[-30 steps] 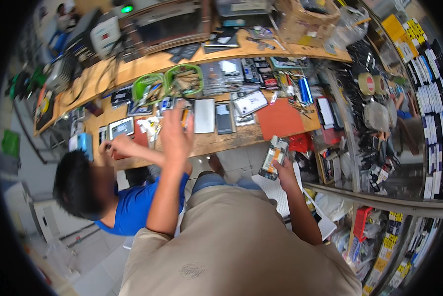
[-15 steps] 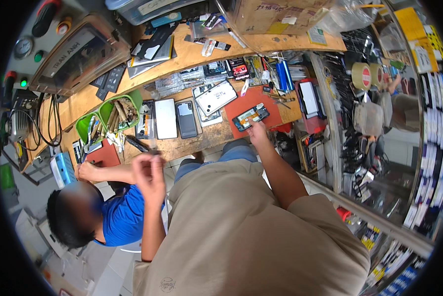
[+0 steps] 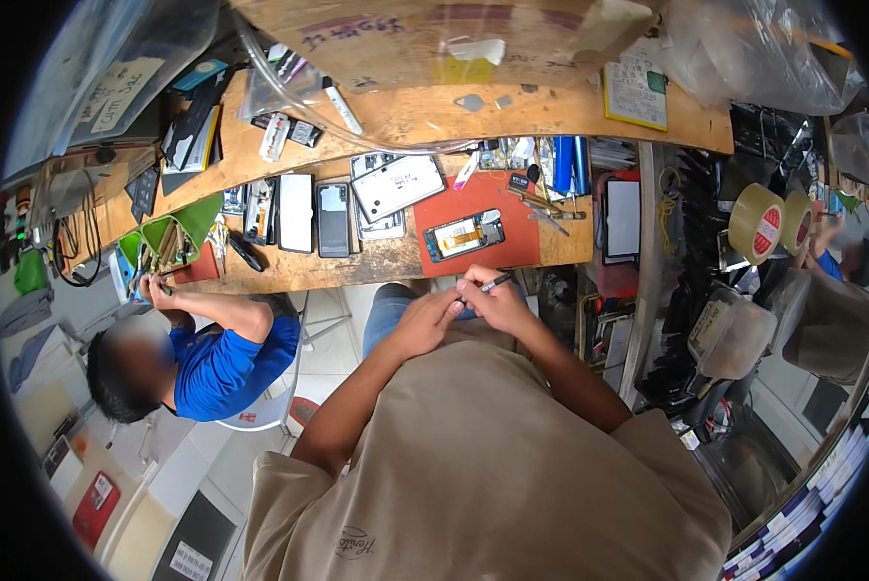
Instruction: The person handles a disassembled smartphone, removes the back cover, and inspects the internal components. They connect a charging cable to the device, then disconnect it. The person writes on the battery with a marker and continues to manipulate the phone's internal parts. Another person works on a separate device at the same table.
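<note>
At the left, the front edge of the wooden bench (image 3: 384, 263) begins by a seated co-worker in blue (image 3: 231, 373), whose arms reach the bench corner; a strip of bare wood then runs along that edge to an orange-red mat (image 3: 497, 259), which comes right up to it. Before the edge, between the co-worker and the wearer, pale floor tiles (image 3: 330, 341) show. The left hand (image 3: 423, 321) and right hand (image 3: 500, 308) meet in front of the bench, over the wearer's lap; whether the left grips anything I cannot tell, while the right holds a slim pen-like tool (image 3: 495, 283), its lower end at the left fingers. A raised wooden shelf (image 3: 405, 111) spans the rear of the bench, bearing a cardboard box (image 3: 386, 44), and a metal post (image 3: 646, 232) stands past the right end. Counting left to right: one green basket (image 3: 200, 219) of brown sticks, one dark phone (image 3: 334, 223) lying flat, one white phone (image 3: 397, 189) slanting across another device, one opened phone (image 3: 463, 235) wholly on the mat, two blue cylinders (image 3: 562, 167) side by side, two tape rolls (image 3: 755, 223).
</note>
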Tool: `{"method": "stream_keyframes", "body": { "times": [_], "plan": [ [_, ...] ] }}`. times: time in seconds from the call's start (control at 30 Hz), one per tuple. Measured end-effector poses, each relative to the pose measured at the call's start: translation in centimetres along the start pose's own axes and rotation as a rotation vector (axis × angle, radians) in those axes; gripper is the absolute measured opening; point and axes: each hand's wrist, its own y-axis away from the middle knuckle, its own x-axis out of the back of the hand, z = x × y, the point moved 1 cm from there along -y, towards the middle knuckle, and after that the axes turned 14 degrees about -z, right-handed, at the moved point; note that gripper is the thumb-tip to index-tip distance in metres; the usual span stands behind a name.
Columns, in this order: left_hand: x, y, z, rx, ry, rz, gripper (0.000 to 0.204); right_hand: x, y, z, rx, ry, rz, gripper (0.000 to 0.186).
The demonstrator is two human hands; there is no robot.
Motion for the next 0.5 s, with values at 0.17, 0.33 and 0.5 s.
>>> {"method": "stream_keyframes", "body": {
  "times": [0.17, 0.33, 0.5],
  "plan": [
    [1.9, 1.3, -0.7, -0.002, -0.448, 0.476, 0.011, 8.7, 3.0, -6.1, 0.364, -0.517, 0.49, 0.03],
    [2.6, 0.0, -6.7, 0.041, -0.456, 0.394, 0.019, 6.4, 1.8, -3.2, 0.405, -0.097, 0.438, 0.009],
    [-0.8, -8.2, -10.5, -0.058, -0.318, 0.509, 0.026, 2.4, -1.8, 5.1, 0.494, 0.149, 0.523, 0.009]
  ]
}}
